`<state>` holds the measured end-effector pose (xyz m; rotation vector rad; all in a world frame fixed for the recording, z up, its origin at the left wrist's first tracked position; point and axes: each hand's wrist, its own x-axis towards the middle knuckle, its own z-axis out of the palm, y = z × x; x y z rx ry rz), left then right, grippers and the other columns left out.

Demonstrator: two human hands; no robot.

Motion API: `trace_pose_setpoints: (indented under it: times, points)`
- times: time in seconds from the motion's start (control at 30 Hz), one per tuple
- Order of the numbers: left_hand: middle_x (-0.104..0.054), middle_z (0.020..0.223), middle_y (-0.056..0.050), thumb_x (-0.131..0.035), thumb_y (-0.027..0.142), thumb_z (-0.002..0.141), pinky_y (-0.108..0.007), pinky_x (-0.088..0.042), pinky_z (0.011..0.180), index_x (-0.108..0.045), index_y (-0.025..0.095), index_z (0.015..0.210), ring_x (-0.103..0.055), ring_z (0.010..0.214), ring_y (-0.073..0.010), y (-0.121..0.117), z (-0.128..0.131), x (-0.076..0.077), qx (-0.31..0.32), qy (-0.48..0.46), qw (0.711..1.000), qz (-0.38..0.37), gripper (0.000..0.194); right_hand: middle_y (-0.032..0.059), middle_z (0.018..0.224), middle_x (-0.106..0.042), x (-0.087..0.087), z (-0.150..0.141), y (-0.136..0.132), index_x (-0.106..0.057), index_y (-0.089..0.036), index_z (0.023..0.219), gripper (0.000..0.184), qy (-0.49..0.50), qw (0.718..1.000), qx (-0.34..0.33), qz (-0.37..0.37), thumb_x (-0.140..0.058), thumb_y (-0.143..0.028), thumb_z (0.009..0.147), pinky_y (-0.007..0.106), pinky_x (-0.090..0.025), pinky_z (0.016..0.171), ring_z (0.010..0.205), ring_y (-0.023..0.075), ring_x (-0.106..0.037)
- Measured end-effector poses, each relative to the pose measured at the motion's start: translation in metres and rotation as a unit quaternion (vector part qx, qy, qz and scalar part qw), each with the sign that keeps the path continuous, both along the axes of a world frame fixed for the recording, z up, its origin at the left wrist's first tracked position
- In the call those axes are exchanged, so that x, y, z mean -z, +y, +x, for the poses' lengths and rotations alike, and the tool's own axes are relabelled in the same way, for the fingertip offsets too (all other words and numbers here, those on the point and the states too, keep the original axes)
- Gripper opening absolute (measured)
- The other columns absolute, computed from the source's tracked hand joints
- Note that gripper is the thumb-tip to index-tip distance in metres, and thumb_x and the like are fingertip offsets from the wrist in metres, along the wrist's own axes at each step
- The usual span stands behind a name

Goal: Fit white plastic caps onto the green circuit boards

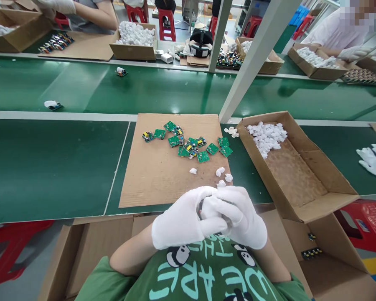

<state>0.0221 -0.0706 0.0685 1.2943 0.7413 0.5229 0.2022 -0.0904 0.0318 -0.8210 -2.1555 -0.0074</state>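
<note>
2 gloved hands (186, 217) (240, 216): grips curled together, contents unclear | 1 cardboard sheet (150, 175) | 2 boards (121, 72) (53, 105) beyond

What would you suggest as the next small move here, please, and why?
Probably finish handling the held item before reaching forward: the left hand and right hand are closed together around it, so neither looks free, while green circuit boards and loose white pieces lie ahead on the cardboard sheet. Most of the held item is hidden.

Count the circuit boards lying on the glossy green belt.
2: one board toward the near edge of the belt, left; another board farther right, by its far edge. The slanted post might hide more.
</note>
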Motion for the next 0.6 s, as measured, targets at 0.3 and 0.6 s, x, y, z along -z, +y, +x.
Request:
trace_pose_setpoints:
  times: [0.3,0.6]
  points:
    - [-0.055,0.066,0.003,-0.058,0.02,0.083,-0.022,-0.036,0.05,-0.055,0.017,0.088,-0.047,0.051,-0.0086,0.005,-0.007,0.002,0.076,-0.093,0.988,-0.092,0.006,0.0081,0.098,-0.059,-0.016,0.004,0.001,-0.052,-0.016,0.125,0.036,-0.015,0.999,-0.019,-0.032,-0.046,-0.042,0.101,0.035,-0.053,0.077,0.09,0.0193,-0.059]
    - [-0.06,0.069,0.001,-0.064,0.048,0.087,-0.017,-0.035,0.039,-0.057,0.016,0.099,-0.05,0.043,-0.0073,-0.002,0.0,0.018,0.031,-0.192,0.962,-0.194,0.035,0.0087,0.099,-0.064,-0.008,-0.003,-0.002,-0.05,-0.019,0.126,0.028,0.083,0.996,-0.023,-0.003,-0.048,-0.03,0.101,0.035,-0.06,0.073,0.085,0.0184,-0.065]
